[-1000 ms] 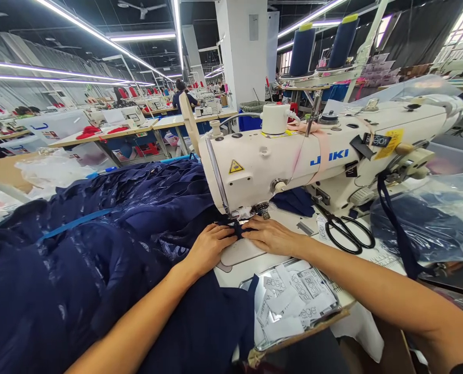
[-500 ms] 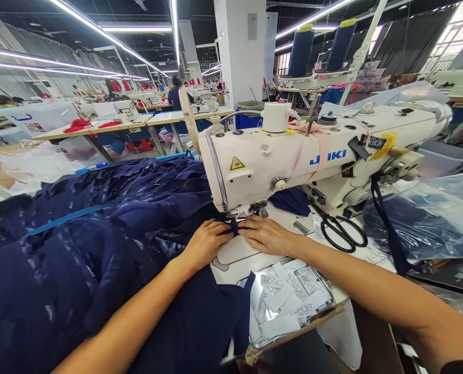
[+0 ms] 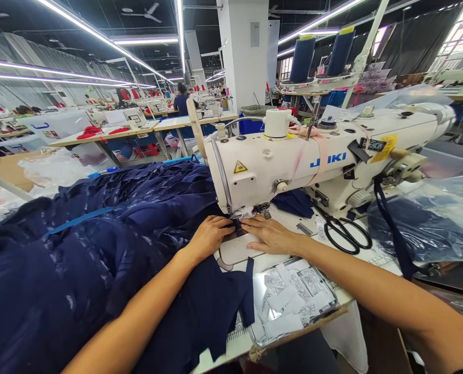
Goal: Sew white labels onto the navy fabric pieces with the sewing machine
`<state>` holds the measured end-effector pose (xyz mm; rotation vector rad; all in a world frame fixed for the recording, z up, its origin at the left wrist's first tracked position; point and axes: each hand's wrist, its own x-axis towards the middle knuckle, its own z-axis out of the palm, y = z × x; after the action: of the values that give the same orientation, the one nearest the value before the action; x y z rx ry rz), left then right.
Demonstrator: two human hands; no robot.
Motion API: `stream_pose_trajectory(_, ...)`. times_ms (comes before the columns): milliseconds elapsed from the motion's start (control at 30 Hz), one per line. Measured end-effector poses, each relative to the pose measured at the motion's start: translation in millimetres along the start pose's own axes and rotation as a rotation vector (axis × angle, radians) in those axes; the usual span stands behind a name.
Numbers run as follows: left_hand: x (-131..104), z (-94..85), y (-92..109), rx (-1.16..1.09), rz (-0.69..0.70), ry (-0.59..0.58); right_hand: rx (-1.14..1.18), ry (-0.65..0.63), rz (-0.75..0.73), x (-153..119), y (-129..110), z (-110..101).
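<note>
One large heap of navy cloth (image 3: pixel 99 244) takes up our whole left side and covers the near edge of the tabletop (image 3: pixel 235 345) there. To its right we see a bare wedge of tabletop with ruler marks, then the pale bed plate (image 3: pixel 235 252), open just in front of our fingers. Farther right, the near edge slants away past a metal tray (image 3: pixel 258 280).

Around us, a bright blue strip (image 3: pixel 78 221) lies across the heap. The white sewing machine (image 3: pixel 286 161) stands over the middle, its head just above our fingertips, blocking the way beyond them. Loose white labels (image 3: pixel 294 293) fill the tray, on the near side of our right forearm; black scissors (image 3: pixel 346 234) lie on its far side, a navy strap (image 3: pixel 395 234) hangs next, and a clear plastic bag (image 3: pixel 430 223) of dark fabric fills the far right.

Our left hand (image 3: pixel 212 236) is palm down, fingers bent; its thumb is hidden, so we cannot tell whether it pinches or only presses. The dark piece of cloth (image 3: pixel 238 227) lies between both hands' fingertips, under the machine's head. Our right hand (image 3: pixel 268 235) rests flat, thumb spread apart, fingertips at the piece's right side.
</note>
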<state>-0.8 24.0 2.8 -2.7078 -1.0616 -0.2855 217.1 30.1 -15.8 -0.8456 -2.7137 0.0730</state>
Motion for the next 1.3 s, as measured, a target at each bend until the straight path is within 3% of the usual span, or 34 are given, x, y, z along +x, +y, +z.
stream_pose_trajectory(267,-3,-0.7,14,0.058,-0.070,0.083,-0.016,0.033,0.098,10,5,1)
stream_pose_trajectory(400,-10,-2.0,33,0.216,-0.191,0.139,-0.151,0.016,0.120,13,1,-4)
stream_pose_trajectory(500,-10,-4.3,40,0.303,-0.305,0.096,-0.250,-0.001,0.070,11,-5,-12)
stream_pose_trajectory(700,-1,-4.7,29,0.295,-0.323,-0.017,-0.309,-0.060,0.075,2,-17,-22)
stream_pose_trajectory(1300,5,-2.9,22,0.245,-0.314,0.019,-0.318,0.002,0.105,8,-30,-12)
